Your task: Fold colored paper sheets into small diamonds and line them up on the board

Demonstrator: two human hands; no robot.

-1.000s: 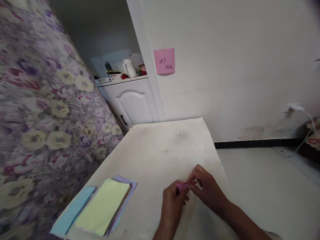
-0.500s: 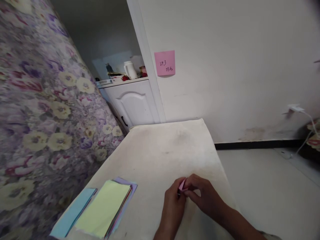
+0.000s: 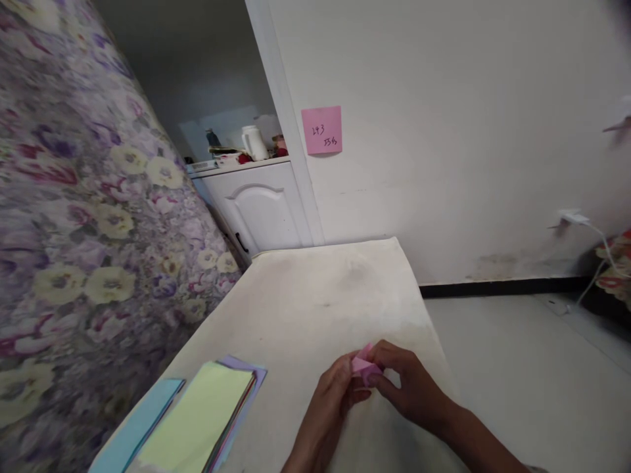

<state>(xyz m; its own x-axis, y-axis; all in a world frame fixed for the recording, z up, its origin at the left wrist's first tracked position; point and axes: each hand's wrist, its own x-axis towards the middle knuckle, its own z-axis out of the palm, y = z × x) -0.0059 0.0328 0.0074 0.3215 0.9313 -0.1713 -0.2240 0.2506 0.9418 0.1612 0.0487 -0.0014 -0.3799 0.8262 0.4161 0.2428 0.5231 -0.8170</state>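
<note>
A small folded piece of pink paper (image 3: 363, 369) is held between both hands above the near right part of the table. My left hand (image 3: 336, 389) grips its left side, thumb on top and fingers beneath. My right hand (image 3: 401, 376) pinches its right edge between thumb and index finger. Several folds and points of the paper show, though the fingers cover parts of it. Off to the left on the table lies a stack of coloured paper (image 3: 202, 410) with a pale yellow sheet on top, beside a blue stack (image 3: 140, 424).
The cream-covered table (image 3: 315, 289) reaches to the wall, where a pink note (image 3: 321, 130) is stuck. A floral curtain (image 3: 98, 223) hangs at the left. Behind it stands a white cabinet (image 3: 263, 207) with a white jug (image 3: 254, 142) on top. A plugged-in charger (image 3: 574, 217) is at right.
The pink paper has been turned, so more of its folded faces now show between the fingers. My left hand has shifted its grip, its thumb now along the paper. The view has moved slightly.
</note>
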